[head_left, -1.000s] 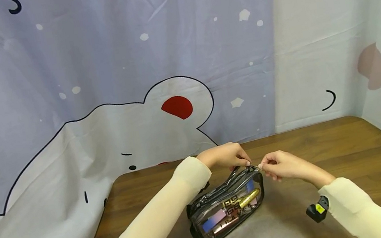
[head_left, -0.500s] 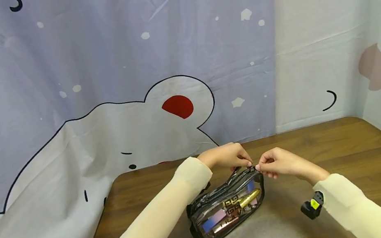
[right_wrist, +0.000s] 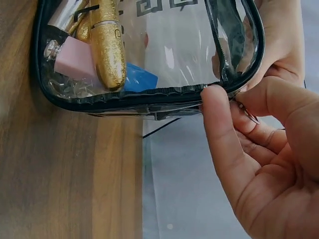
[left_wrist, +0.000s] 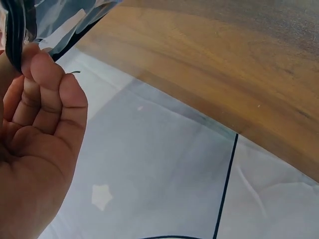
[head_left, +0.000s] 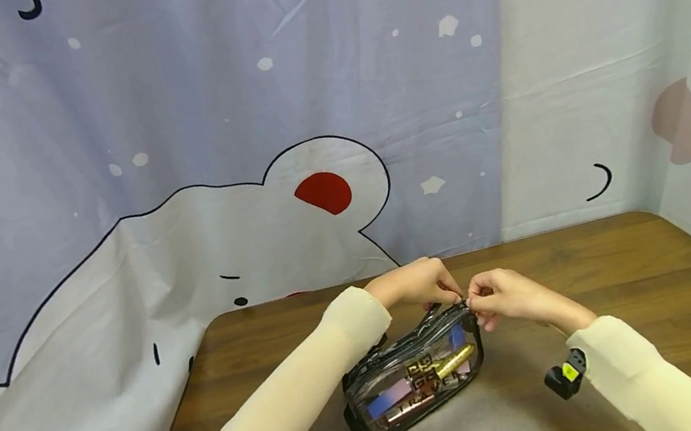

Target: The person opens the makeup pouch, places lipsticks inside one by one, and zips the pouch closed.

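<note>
A clear pouch (head_left: 412, 378) with black trim and a zip along its top stands on the table, lettering on its front. Through its wall show a gold tube (right_wrist: 109, 55), a pink block-shaped piece (right_wrist: 77, 62) and something blue (right_wrist: 142, 77). My left hand (head_left: 419, 283) pinches the pouch's top edge near its right end; the black trim runs between thumb and fingers in the left wrist view. At the right upper corner, my right hand (head_left: 508, 299) pinches the edge between thumb and index finger. A small metal zip pull (right_wrist: 245, 109) shows beneath that thumb.
The wooden table (head_left: 563, 264) reaches back to a printed curtain (head_left: 201, 246) hanging behind it. Below the right sleeve sits a black wrist camera (head_left: 565, 374) with a yellow mark.
My right hand has moved a little left, right up to the pouch's corner. My left hand has shifted slightly right, and the pouch has barely moved.
</note>
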A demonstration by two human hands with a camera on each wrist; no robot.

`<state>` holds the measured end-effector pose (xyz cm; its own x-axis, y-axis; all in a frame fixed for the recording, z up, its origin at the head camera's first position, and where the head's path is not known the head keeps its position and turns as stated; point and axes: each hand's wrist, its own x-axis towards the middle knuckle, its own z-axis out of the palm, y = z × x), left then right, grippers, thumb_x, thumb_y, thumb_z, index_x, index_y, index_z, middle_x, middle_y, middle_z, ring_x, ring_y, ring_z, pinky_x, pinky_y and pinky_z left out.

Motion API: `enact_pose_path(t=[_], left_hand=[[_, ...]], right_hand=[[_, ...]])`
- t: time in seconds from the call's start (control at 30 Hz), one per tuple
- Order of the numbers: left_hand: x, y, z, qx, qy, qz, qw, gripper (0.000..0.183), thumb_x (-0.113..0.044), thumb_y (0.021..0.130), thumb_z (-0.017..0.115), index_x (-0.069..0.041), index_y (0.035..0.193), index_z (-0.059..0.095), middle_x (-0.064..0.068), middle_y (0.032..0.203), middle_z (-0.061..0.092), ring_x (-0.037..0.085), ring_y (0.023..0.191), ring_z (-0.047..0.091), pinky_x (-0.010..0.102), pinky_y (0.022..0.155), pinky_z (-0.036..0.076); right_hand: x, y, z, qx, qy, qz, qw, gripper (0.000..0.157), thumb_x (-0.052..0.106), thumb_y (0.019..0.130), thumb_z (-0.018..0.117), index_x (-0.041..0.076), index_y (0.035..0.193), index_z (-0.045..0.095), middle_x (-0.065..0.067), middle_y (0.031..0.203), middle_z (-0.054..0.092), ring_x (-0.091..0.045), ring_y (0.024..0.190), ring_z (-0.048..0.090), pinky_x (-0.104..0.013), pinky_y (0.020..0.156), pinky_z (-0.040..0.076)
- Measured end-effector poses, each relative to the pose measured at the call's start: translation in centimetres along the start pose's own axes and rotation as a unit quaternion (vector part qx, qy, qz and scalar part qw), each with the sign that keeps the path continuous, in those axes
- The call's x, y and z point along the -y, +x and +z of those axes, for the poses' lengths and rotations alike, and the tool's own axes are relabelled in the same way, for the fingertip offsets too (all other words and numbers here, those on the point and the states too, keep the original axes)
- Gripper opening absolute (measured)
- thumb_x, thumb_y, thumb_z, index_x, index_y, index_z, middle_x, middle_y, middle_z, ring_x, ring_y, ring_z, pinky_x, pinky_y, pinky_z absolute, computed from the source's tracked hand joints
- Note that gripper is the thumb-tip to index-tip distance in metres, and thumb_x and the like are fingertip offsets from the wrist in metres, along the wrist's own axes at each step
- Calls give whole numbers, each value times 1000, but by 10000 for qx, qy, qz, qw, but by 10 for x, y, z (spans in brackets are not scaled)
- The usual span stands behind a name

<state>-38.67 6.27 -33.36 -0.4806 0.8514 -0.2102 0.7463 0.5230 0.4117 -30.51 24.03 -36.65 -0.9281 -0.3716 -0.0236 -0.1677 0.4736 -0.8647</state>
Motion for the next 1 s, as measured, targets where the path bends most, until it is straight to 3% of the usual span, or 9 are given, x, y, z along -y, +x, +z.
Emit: enact_pose_path(t=[0.13, 0.23, 0.37, 0.47, 0.57, 0.67, 0.83, 1.0], left_hand=[[1, 0, -1, -4, -22, -71, 10000, 20, -18, 96, 60, -14, 110, 74, -5, 86, 74, 21, 61, 65, 17, 54, 49], [2, -1, 0, -15, 11, -63, 10000, 20, -17, 95, 60, -14, 110, 74, -5, 84, 73, 24, 63, 66, 17, 54, 48], [1, -1, 1, -59, -4, 106, 9999, 17, -14, 95, 60, -12, 97, 77, -5, 67, 66, 27, 60, 64, 16, 51, 44], [0, -1, 2, -88, 10, 267, 9996, 19, -12, 94, 59, -10, 82, 74, -5, 56, 57, 25, 55, 62, 16, 48, 42], [-1, -2, 1, -156, 43, 284, 9995, 19, -13, 94, 60, -11, 84, 75, -6, 54, 55, 16, 47, 57, 15, 49, 42], [0, -4, -1, -267, 24, 154, 9995, 17, -16, 95, 61, -15, 98, 77, -7, 60, 60, 8, 45, 51, 15, 50, 43], [4, -7, -2, -207, -100, -13, 9997, 22, -21, 97, 59, -14, 113, 73, -5, 68, 66, 8, 48, 50, 16, 52, 44], [9, -9, 0, 21, -378, 153, 9992, 28, -20, 99, 55, -9, 120, 68, 0, 74, 67, 18, 56, 58, 17, 56, 47]], right_hand=[[6, 0, 1, -108, -91, 3, 9999, 9, 5, 90, 54, -3, 87, 56, -12, 76, 64, -20, 64, 66, -34, 58, 57], [11, 1, 2, -196, -594, -62, 9980, 9, 7, 88, 56, 0, 83, 57, -11, 71, 63, -15, 57, 63, -29, 53, 55], [17, 1, 2, -273, -1647, -542, 9845, 9, 6, 86, 57, 6, 77, 58, -3, 65, 58, -7, 49, 54, -24, 47, 49], [19, 1, 1, -245, -2005, -881, 9754, 10, 5, 87, 57, 7, 77, 57, 2, 66, 55, -4, 49, 51, -22, 46, 46], [20, 0, 0, -169, -1951, -969, 9758, 12, 7, 90, 58, 6, 79, 57, 3, 67, 54, -4, 49, 51, -21, 46, 46], [21, -1, -1, -131, -1782, -948, 9793, 12, 10, 94, 58, 5, 82, 58, 2, 69, 54, -6, 50, 53, -22, 47, 48], [18, -1, -5, -50, -1300, -445, 9905, 16, 13, 96, 55, 2, 85, 59, -1, 67, 54, -11, 52, 56, -26, 50, 51], [10, -3, -8, -117, -775, 70, 9969, 15, 9, 94, 54, -2, 85, 58, -7, 65, 57, -15, 56, 57, -30, 53, 54]])
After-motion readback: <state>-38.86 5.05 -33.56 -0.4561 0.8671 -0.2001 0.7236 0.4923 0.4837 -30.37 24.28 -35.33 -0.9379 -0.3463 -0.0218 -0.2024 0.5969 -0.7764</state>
